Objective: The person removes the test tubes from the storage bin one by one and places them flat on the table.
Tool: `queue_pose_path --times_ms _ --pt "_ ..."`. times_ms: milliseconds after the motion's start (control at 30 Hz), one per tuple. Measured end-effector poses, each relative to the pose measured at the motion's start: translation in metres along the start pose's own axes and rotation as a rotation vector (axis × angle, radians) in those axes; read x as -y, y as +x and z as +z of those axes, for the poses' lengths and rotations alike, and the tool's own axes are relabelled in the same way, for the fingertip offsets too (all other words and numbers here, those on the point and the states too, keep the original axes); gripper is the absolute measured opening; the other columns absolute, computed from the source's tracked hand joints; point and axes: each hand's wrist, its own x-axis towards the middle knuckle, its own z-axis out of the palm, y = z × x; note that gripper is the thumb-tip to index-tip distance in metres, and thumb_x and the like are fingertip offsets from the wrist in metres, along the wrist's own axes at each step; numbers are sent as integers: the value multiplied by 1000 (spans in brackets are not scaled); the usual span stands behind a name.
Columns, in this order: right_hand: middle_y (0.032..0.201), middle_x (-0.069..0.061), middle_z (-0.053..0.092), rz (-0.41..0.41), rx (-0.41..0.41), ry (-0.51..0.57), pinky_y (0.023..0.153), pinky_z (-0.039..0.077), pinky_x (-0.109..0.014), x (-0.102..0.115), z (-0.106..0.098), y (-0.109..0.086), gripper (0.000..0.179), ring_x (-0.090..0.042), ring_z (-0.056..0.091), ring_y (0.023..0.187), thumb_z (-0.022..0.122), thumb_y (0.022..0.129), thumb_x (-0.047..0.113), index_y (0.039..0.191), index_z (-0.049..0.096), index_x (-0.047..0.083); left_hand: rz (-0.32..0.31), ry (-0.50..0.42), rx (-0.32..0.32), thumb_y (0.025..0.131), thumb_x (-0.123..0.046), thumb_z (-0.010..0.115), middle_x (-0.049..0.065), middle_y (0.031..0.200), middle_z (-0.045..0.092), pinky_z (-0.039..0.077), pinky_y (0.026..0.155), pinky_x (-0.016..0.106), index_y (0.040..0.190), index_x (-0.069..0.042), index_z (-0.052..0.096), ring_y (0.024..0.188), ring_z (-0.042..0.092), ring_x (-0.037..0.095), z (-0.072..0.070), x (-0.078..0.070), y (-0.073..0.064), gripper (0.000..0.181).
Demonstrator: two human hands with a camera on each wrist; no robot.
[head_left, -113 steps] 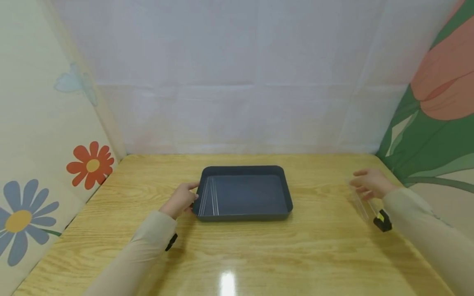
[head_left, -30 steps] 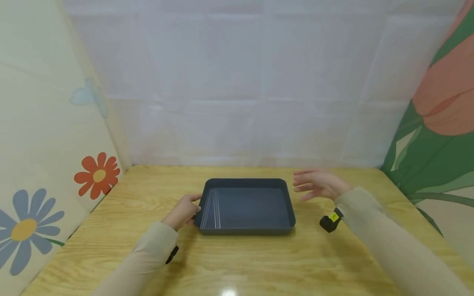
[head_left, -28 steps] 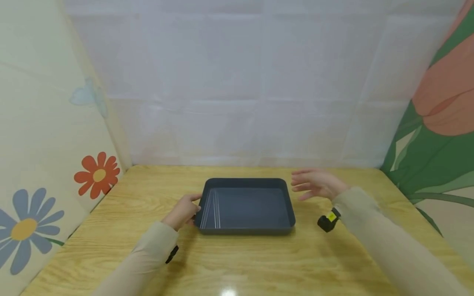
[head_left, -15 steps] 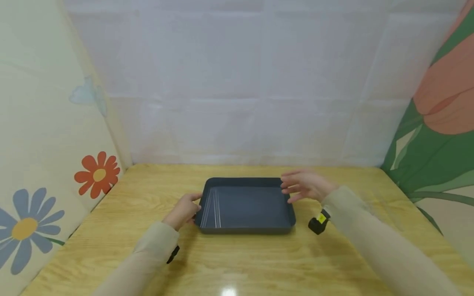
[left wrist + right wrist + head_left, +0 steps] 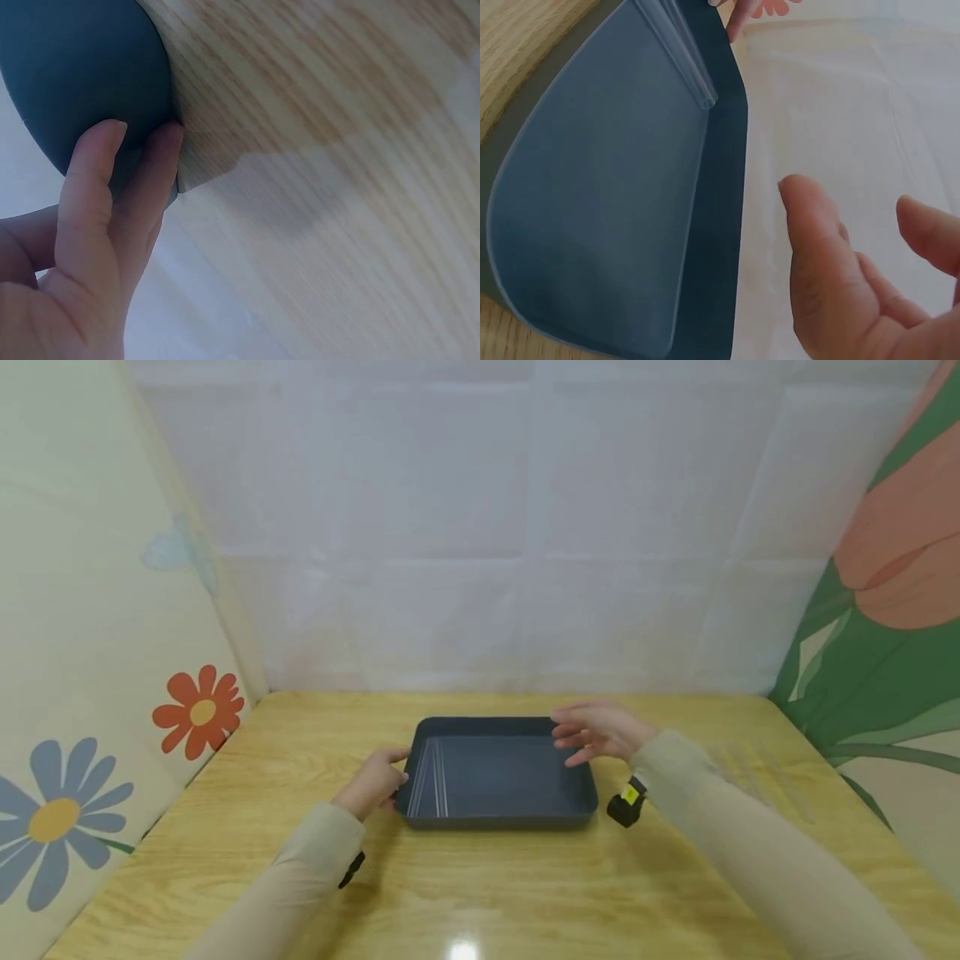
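A dark blue-grey rectangular tray (image 5: 502, 823) stands on the wooden table. My left hand (image 5: 375, 783) holds its left side, thumb at the rim and fingers against the outer wall; the left wrist view shows the fingertips low on that wall. Several clear tubes (image 5: 435, 781) lie inside along the tray's left end; their open ends (image 5: 707, 103) show in the right wrist view. My right hand (image 5: 600, 731) is over the tray's right back corner, fingers spread and slightly bent, with nothing seen between them.
On the table's right side, partly behind the right forearm, lie several more thin clear tubes (image 5: 783, 781), faint against the wood. A white cloth (image 5: 480, 527) closes off the back. Flower-printed panels stand at both sides.
My right hand has moved left from the far right, near the tubes on the table, to over the tray's right back corner. The left hand keeps its place on the tray.
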Motion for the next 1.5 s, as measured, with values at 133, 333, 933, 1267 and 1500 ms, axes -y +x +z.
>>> queue_pose_path --times_ms 133,333,933,1267,1500 --pt "133 -29 47 6 9 -14 79 56 -42 1 4 5 59 -23 61 91 55 100 17 148 30 -6 2 2 -2 96 10 42 19 89 65 49 47 27 148 5 34 62 61 19 0 1 1 53" --pt "139 -33 42 26 27 8 79 55 -45 1 12 14 59 -21 61 87 55 100 16 148 28 -6 14 -1 6 96 10 42 20 89 65 49 46 27 148 5 33 59 59 18 -1 -1 1 53" --pt "136 -32 47 44 39 -71 72 57 -43 -2 39 26 49 -37 58 108 57 99 16 141 43 -4 -18 -36 2 96 10 42 19 87 64 52 50 30 147 4 35 61 60 18 1 3 -1 52" --pt "137 -30 47 52 68 -115 61 56 -36 1 52 36 49 -41 54 117 57 99 18 142 44 -2 -31 -7 -5 97 9 42 19 90 64 52 51 30 149 1 35 62 60 18 0 0 3 53" --pt "137 -31 45 55 91 -139 61 56 -35 3 58 40 50 -40 54 115 57 98 17 141 42 -4 -58 -17 -15 97 9 41 21 97 62 54 53 31 149 0 35 66 61 19 2 -1 4 53"
